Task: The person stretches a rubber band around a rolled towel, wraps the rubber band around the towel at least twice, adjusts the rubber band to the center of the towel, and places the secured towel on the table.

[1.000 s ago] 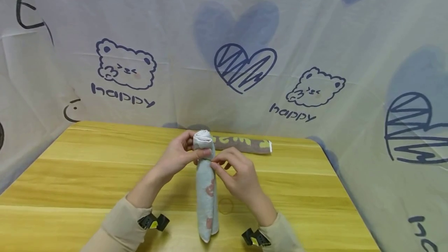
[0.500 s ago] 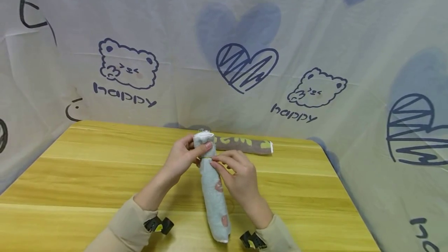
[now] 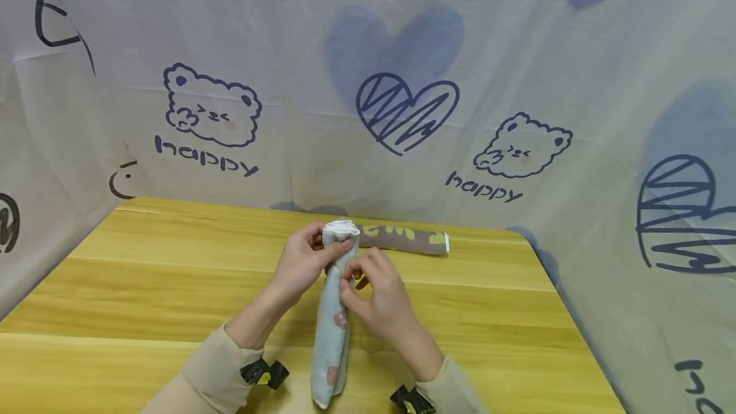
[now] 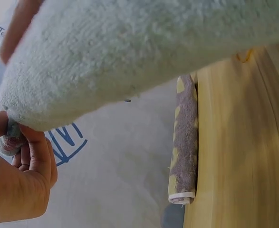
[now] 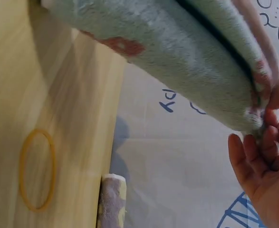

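Observation:
A rolled light blue-green towel [image 3: 329,353] with pink patches stands tilted up from the table, its white-edged end [image 3: 342,230] at the top. My left hand [image 3: 300,265] grips it near that end, thumb across the front. Just below, a thin yellow rubber band circles the roll and draws it into a narrow waist. At this waist my right hand [image 3: 376,292] pinches with thumb and forefinger. Cloth and fingers partly hide the band, and I cannot tell whether the right fingertips hold the band or the cloth. The right wrist view shows the towel's long body [image 5: 177,66] close up.
A brown rolled towel with yellow shapes [image 3: 408,239] lies at the back of the wooden table [image 3: 144,273]. Another rubber band [image 5: 23,171] lies flat on the wood, near the right forearm. A printed white curtain [image 3: 287,50] hangs behind the table.
The towel's lower end swung right and then back left, further than before, turning the roll. My right hand shifted slightly down and left with the waist; my left hand kept its grip near the top.

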{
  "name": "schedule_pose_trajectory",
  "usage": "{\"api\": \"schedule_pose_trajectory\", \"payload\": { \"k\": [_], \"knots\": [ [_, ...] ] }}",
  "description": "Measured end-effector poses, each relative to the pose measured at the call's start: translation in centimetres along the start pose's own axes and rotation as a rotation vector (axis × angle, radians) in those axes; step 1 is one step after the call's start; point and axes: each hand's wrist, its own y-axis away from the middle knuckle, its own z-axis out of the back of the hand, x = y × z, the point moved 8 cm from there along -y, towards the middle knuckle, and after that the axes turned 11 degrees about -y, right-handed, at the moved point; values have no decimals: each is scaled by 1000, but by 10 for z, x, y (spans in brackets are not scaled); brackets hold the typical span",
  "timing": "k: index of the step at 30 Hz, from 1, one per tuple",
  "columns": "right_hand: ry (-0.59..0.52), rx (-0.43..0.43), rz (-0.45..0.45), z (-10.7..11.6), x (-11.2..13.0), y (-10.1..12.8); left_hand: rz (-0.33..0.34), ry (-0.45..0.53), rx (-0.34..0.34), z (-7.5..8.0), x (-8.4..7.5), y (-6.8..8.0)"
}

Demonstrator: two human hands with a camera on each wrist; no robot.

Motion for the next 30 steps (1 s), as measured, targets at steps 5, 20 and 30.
{"api": "schedule_pose_trajectory", "payload": {
  "k": [5,20,30],
  "knots": [
    [-46,31,98,-7,6,2,22,12,-49,7,3,-1],
    [-219,60,-156,0,-19,1,-12,-29,108,3,5,-4],
    [-602,190,-236,11,-31,5,-129,9,401,-5,-8,3]
  ]
}}
